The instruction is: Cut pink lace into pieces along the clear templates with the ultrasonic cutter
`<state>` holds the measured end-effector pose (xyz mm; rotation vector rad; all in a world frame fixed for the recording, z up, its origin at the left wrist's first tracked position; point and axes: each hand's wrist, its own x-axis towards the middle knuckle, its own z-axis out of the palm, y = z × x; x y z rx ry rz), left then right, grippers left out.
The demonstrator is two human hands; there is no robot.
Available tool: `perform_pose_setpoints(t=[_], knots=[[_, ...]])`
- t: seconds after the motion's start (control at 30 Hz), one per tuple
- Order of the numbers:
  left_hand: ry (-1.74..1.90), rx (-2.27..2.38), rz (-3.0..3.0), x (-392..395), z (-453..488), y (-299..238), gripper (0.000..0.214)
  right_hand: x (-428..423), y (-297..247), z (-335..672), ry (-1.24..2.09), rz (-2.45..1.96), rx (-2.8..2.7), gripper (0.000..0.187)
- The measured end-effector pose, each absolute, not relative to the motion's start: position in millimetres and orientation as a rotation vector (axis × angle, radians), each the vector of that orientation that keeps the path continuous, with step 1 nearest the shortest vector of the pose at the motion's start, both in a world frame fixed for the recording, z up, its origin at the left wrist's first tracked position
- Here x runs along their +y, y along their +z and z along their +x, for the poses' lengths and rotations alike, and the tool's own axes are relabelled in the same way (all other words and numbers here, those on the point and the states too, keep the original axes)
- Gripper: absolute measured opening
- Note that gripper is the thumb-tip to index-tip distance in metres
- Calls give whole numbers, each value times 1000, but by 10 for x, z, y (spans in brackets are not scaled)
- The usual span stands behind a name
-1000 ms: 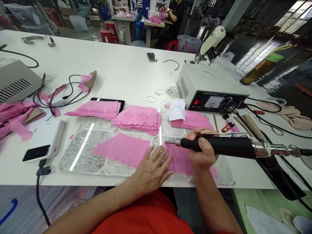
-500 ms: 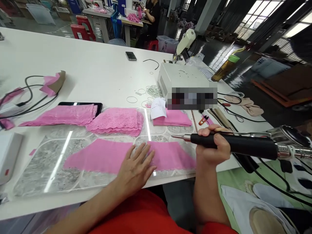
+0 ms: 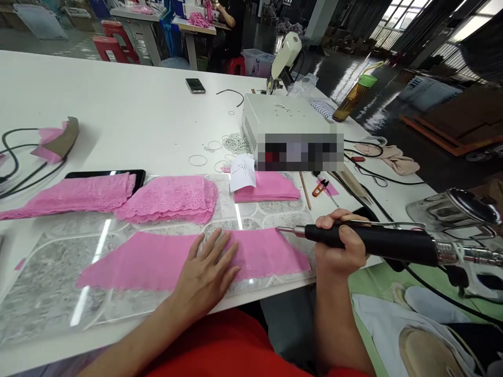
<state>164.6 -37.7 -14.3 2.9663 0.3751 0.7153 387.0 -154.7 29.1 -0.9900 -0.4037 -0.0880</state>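
Spreading its grip, the left hand (image 3: 205, 269) is resting on the near pink fabric (image 3: 259, 254); the right hand (image 3: 340, 246) is clasping a black tool (image 3: 393, 244).

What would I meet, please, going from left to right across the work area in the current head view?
Leftmost pink lace stack → left hand → metal tip of the black handheld tool → right hand → the tool's metal rear fitting.
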Motion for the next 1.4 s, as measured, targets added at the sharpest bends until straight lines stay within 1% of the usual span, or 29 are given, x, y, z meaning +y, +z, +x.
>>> perform_pose_setpoints(t=[0.33, 0.5, 0.8, 1.03, 1.4], knots=[[686, 392, 2967, -378, 1642, -145, 33, -1565, 281, 3875, -82, -1040, -457, 10], [695, 386, 2956, -387, 1617, -136, 34, -1572, 311, 3894, -111, -1024, -440, 12], [755, 233, 2874, -468, 1499, -116, 31, -1973, 394, 3890, -146, -1053, -422, 11], [777, 256, 2759, -491, 1497, -171, 34, -2279, 402, 3831, -174, -1104, -404, 13], [790, 179, 2740, -510, 1473, -135, 32, -2348, 367, 3849, -184, -1086, -399, 13]])
